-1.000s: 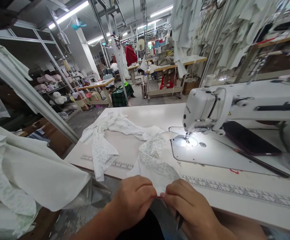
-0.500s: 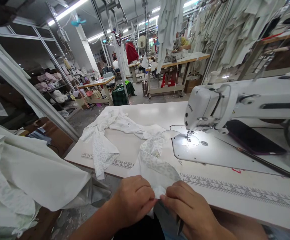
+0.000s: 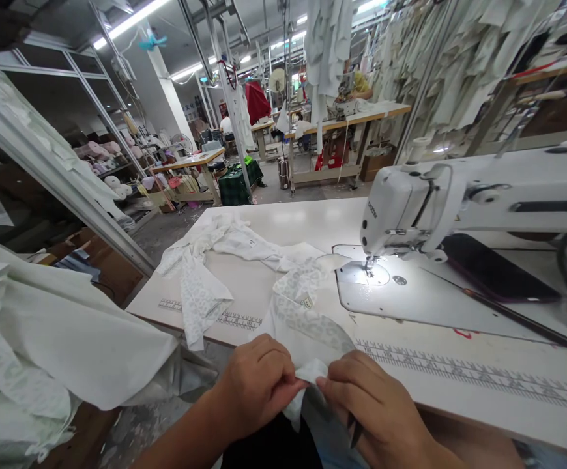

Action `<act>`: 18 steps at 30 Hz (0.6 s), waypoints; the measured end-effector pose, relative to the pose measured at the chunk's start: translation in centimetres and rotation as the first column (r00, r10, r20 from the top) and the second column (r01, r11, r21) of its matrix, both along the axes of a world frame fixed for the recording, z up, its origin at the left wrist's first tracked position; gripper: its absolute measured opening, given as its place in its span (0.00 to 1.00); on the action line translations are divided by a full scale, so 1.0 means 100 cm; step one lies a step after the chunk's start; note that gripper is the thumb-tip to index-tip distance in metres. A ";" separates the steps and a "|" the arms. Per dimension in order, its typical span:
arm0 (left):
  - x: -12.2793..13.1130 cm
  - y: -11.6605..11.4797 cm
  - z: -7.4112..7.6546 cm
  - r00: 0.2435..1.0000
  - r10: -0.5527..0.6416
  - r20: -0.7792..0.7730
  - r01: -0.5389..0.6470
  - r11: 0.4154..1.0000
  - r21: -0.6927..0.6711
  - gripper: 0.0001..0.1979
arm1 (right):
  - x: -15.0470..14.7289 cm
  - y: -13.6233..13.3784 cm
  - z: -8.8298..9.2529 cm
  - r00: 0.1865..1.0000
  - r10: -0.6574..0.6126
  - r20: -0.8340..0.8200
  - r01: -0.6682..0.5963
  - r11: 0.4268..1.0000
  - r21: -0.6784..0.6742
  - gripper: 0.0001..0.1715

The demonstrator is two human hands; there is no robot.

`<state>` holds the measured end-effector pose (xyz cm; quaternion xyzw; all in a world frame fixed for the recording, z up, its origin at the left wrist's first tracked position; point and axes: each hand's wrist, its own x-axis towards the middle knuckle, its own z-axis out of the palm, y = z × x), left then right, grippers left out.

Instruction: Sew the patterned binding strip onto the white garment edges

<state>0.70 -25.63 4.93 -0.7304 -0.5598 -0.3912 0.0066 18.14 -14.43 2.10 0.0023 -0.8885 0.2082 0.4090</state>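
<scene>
At the front edge of the sewing table [image 3: 459,384], my left hand [image 3: 257,384] and my right hand [image 3: 371,404] both pinch the near end of a white patterned fabric strip [image 3: 298,306]. The strip runs away from me across the table toward a crumpled white garment piece [image 3: 200,286]. A dark thin tool [image 3: 354,433] pokes out from under my right hand. The white sewing machine [image 3: 410,202] stands to the right, its needle over the lit plate [image 3: 376,277].
A heap of white cloth [image 3: 43,339] lies at my left. A dark phone [image 3: 489,267] rests behind the needle plate. Racks of hanging pale garments fill the right. Other work tables, fabric rolls on shelves and seated people are farther back.
My hands have shifted slightly, working the fabric end between the fingers; a bit more of the white edge shows between them. The view has tilted a little.
</scene>
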 end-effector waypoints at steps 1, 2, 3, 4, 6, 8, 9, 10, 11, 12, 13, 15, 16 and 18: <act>0.000 0.000 -0.001 1.000 0.007 0.015 -0.007 1.000 0.005 0.07 | 0.000 0.000 0.000 1.000 0.000 -0.004 0.000 1.000 0.006 0.18; 0.000 0.000 -0.001 1.000 0.007 0.019 -0.007 1.000 0.016 0.07 | 0.000 0.000 0.001 1.000 0.002 -0.009 -0.001 1.000 0.013 0.18; 0.000 0.000 -0.001 1.000 0.004 0.010 -0.004 1.000 0.029 0.06 | 0.000 0.000 0.001 1.000 0.004 -0.015 -0.004 1.000 0.019 0.18; 0.000 0.001 -0.001 1.000 -0.002 -0.007 0.002 0.999 0.038 0.05 | -0.001 0.000 0.001 1.000 0.005 -0.018 -0.005 1.000 0.023 0.18; 0.001 0.001 0.000 0.999 -0.018 -0.050 0.020 0.999 0.039 0.04 | -0.001 0.000 0.002 1.000 0.004 -0.021 -0.003 1.000 0.027 0.18; 0.001 0.002 0.001 0.997 -0.028 -0.068 0.029 0.999 0.021 0.06 | -0.001 -0.001 0.002 1.000 0.005 -0.022 -0.004 1.000 0.029 0.18; 0.001 0.001 0.001 0.998 -0.028 -0.058 0.028 1.000 0.011 0.07 | -0.001 -0.001 0.003 1.000 0.003 -0.021 -0.002 1.000 0.029 0.18; 0.001 0.001 0.001 0.999 -0.026 -0.039 0.026 1.000 0.001 0.07 | -0.001 -0.001 0.003 1.000 0.001 -0.018 0.000 1.000 0.029 0.18; 0.001 0.000 0.001 1.000 -0.024 -0.014 0.023 1.000 -0.013 0.07 | -0.001 0.000 0.003 1.000 0.000 -0.012 0.001 1.000 0.029 0.18; 0.001 -0.001 0.000 1.000 -0.022 0.019 0.023 0.999 -0.024 0.07 | -0.001 0.000 0.002 1.000 -0.001 -0.007 0.002 1.000 0.027 0.18; 0.000 -0.002 -0.001 0.998 -0.026 0.058 0.028 0.999 -0.033 0.08 | -0.001 0.001 0.002 1.000 -0.004 -0.001 0.004 1.000 0.024 0.18; -0.001 -0.003 -0.003 0.989 -0.034 0.144 0.040 0.998 -0.040 0.10 | -0.001 0.001 0.002 1.000 -0.015 -0.005 0.015 1.000 0.017 0.17; -0.002 -0.004 -0.003 0.983 -0.035 0.180 0.043 0.998 -0.042 0.11 | -0.001 0.002 0.001 1.000 -0.020 -0.008 0.020 1.000 0.013 0.17; -0.003 -0.004 -0.005 0.976 -0.024 0.216 0.035 0.998 -0.044 0.12 | -0.001 0.002 0.000 1.000 -0.029 -0.010 0.029 1.000 0.006 0.17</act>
